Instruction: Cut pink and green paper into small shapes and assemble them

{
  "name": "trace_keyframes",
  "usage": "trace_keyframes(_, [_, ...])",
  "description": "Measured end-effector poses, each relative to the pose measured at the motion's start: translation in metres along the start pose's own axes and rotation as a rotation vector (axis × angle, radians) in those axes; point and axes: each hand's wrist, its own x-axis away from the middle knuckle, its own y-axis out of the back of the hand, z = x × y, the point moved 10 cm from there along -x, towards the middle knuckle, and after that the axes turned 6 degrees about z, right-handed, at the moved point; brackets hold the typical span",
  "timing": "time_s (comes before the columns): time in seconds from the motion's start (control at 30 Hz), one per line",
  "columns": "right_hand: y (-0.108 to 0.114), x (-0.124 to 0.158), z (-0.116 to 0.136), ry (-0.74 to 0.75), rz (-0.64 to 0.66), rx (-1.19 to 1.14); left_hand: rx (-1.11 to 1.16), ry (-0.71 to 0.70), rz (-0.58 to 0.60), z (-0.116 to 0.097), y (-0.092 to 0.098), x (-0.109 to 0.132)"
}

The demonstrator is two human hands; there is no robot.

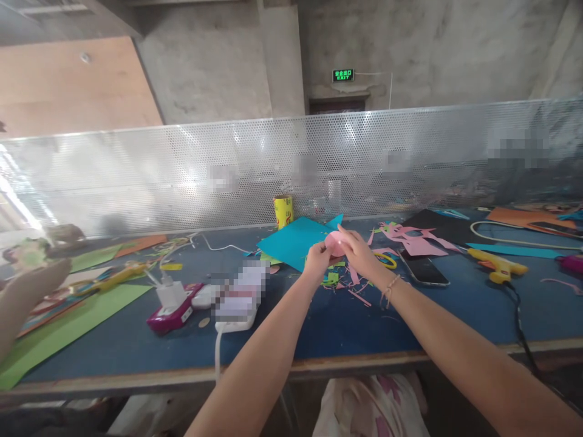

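Observation:
Both my hands meet over the middle of the blue table (346, 328). My left hand (317, 258) and my right hand (357, 250) pinch a small round pink paper piece (336, 243) between their fingertips, held just above the tabletop. A bracelet circles my right wrist. Under and behind the hands lies a teal paper sheet (294, 243). Pink and green paper scraps (348, 282) are scattered right below my hands.
A yellow glue gun (496, 265) with black cord lies at right, near a dark phone (423, 270) and pink cutouts (416, 240). A yellow tape roll (283, 210) stands by the perforated metal screen. Chargers and a power strip (175, 303) sit left, with green paper. Another person's hand (27, 291) is far left.

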Motion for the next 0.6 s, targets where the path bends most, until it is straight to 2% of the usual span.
trace_keyframes(0.1, [-0.008,0.002,0.009,0.016,0.071,-0.098,0.055,0.013,0.012,-0.001,-0.003,0.001])
trace_keyframes(0.2, [-0.015,0.002,0.001,-0.113,0.126,-0.233,0.103,0.019,0.016,-0.003,-0.007,0.005])
trace_keyframes(0.27, [-0.015,0.001,-0.007,-0.185,0.121,-0.282,0.121,0.03,0.032,-0.004,-0.01,0.007])
trace_keyframes(0.4, [-0.011,-0.003,-0.016,-0.209,0.075,-0.344,0.117,0.058,0.068,-0.002,-0.016,0.009])
trace_keyframes(0.6, [-0.009,0.001,-0.032,-0.344,0.04,-0.471,0.023,0.074,0.003,0.001,-0.006,0.007])
